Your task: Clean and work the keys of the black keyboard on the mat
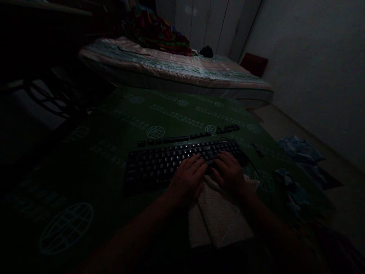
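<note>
A black keyboard (pixel 154 163) lies slightly askew on a green printed surface. My left hand (pixel 189 175) rests over its right-middle part, fingers stretched forward onto the keys and the thumb hidden. Close beside it, my right hand (pixel 229 171) reaches over the right end, its fingers slightly bent and apart from the thumb. I see nothing held in either hand, though the dimness hides what is under the fingertips. A beige folded cloth (pixel 222 217) lies below both hands, touching the keyboard's near edge. Behind the keyboard runs a row of loose black keycaps (pixel 176 139).
The green sheet (pixel 128 114) carries white globe prints. A small dark object (pixel 258 150) and a crumpled bluish cloth (pixel 291 190) lie to the right. Beyond stands a bed (pixel 171 64) with a red patterned cloth (pixel 162 36). More fabric (pixel 302 148) is on the floor.
</note>
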The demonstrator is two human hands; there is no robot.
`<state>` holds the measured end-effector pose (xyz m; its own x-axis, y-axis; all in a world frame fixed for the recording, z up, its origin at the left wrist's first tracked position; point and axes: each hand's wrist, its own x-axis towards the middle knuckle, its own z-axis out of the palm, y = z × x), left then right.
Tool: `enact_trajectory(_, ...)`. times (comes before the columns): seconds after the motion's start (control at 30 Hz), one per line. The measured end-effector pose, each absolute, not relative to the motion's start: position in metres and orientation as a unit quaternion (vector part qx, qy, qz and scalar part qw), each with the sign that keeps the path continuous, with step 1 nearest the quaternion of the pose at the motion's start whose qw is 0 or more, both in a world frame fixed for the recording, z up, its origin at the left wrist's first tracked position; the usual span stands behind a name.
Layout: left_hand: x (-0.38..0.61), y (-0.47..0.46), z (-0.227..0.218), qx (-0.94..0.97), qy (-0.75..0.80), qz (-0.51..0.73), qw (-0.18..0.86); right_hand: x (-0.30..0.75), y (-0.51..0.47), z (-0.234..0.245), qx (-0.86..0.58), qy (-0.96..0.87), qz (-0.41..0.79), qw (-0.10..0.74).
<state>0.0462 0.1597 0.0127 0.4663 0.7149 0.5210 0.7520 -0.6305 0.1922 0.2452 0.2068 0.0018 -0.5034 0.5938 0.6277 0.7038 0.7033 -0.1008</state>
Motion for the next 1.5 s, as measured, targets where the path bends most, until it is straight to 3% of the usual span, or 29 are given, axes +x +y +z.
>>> enact_trajectory(0.47,0.0422,0.1577,0.0145,-0.843,-0.445,-0.299,0.043,0.2468,0.2094,-0.0022,-0.367,-0.864,-0.067,0.338)
enact_trajectory(1.0,0.0432,0.1586,0.0105,-0.838,-0.452,-0.303,0.038,0.2409,0.2059,0.0069,-0.359,-0.899,-0.086,0.237)
enact_trajectory(1.5,0.0423,0.1599,0.0079,-0.841,-0.454,-0.291,0.049,0.2402,0.2063,0.0057,-0.360,-0.894,-0.080,0.254)
